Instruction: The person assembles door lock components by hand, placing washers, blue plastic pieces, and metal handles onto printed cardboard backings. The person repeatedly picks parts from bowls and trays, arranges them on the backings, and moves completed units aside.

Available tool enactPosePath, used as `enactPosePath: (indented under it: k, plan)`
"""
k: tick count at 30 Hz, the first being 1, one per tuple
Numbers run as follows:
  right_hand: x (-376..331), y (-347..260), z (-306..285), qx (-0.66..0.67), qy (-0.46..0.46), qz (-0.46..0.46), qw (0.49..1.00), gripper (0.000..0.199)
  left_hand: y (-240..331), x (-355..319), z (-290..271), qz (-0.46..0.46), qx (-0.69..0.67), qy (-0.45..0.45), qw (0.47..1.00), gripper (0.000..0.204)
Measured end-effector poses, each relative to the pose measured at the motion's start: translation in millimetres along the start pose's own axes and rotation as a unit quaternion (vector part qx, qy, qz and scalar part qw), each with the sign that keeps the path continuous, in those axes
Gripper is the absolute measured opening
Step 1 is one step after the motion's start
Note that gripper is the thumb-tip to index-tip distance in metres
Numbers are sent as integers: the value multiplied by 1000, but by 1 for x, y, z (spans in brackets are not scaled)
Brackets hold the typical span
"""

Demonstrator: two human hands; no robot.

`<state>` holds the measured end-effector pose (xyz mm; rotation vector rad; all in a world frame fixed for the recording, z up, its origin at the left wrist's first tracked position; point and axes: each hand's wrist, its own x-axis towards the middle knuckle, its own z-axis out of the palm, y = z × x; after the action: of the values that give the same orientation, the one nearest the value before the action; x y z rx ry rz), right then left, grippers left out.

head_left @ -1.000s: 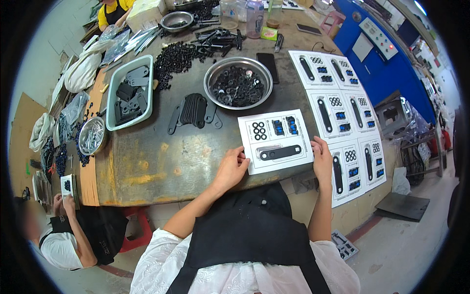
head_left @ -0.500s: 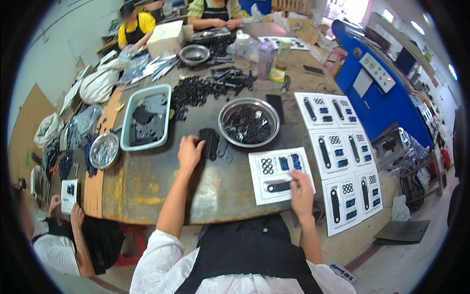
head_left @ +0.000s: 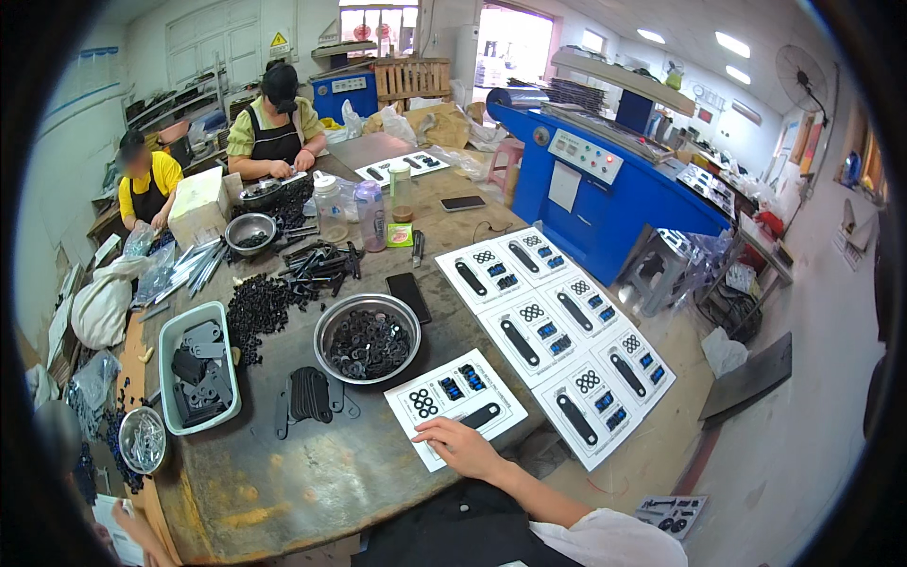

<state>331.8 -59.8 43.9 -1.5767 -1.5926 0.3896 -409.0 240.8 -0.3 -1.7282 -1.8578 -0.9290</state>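
My right hand (head_left: 461, 448) rests on a white printed card (head_left: 404, 401) at the table's near edge, its fingers stretched out. They lie by the left end of a long black handle-shaped piece (head_left: 482, 416) and partly cover the card there. Above that piece, the card bears several black rings (head_left: 422, 403) and two blue-and-black parts (head_left: 461, 382). My left hand is out of view. Left of the card, flat black plates (head_left: 310, 395) lie in a small stack. Beyond the card stands a steel bowl (head_left: 321, 352) full of black rings or washers.
Several filled cards (head_left: 559, 352) lie along the right edge. At left are a pale green tub (head_left: 168, 378) of dark plates and a bowl of shiny pieces (head_left: 144, 440). Bottles (head_left: 370, 217), a phone (head_left: 408, 297) and black parts stand farther back. Co-workers sit around the table.
My view has swung right and up. My left hand has left the black plates and gone out of view. My right hand has shifted from the handle piece's right end to its left end.
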Motion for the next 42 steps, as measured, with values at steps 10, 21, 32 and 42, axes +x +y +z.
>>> enactPosePath:
  k: [10, 21, 32, 42]
  plan:
    - [12, -31, 48, 66, -127, -50, 988, 26, -57, -93, -70, -354, -131, -187, 907, 22]
    - [3, -30, 52, 44, -174, -36, 983, 22, -55, -144, -65, -469, -420, -245, 737, 25]
    - [15, -43, 86, 48, -226, -130, 964, 22, -65, -199, -72, -415, -488, -144, 755, 24]
    - [18, -124, 133, 197, -456, -43, 867, 29, 127, -211, -116, -533, -471, -91, 697, 31]
